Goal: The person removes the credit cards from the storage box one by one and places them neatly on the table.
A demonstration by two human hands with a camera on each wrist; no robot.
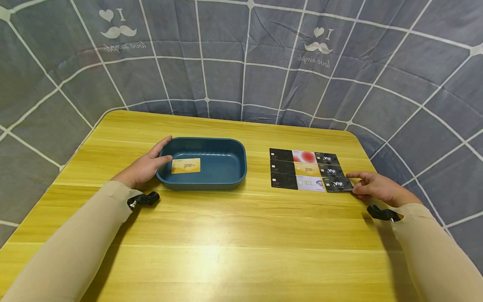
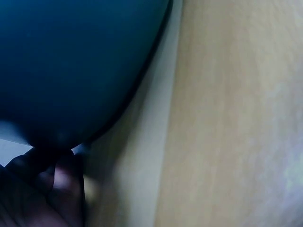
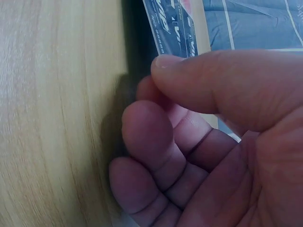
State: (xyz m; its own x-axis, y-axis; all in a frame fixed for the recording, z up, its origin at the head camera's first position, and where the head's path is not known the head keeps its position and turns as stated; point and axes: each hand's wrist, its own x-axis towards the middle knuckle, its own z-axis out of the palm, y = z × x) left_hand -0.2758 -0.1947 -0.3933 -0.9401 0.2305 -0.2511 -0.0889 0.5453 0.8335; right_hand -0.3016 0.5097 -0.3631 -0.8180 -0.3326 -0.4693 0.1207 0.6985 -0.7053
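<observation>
At the left rim of a dark teal plastic basin, my left hand grips the wall, thumb over the inner side and fingers outside. In the left wrist view the basin fills the upper left, with the fingers dark beneath it. Inside the basin lies one gold card. My right hand is at the right edge of the nearest black Vip card, index finger extended to its corner. The right wrist view shows the thumb beside the card edge, other fingers loosely bent.
Several cards lie in three columns right of the basin: plain black VIP cards at left, a red-and-white card, gold card and silver card in the middle, black Vip cards at right. A grey checked cloth hangs behind the wooden table.
</observation>
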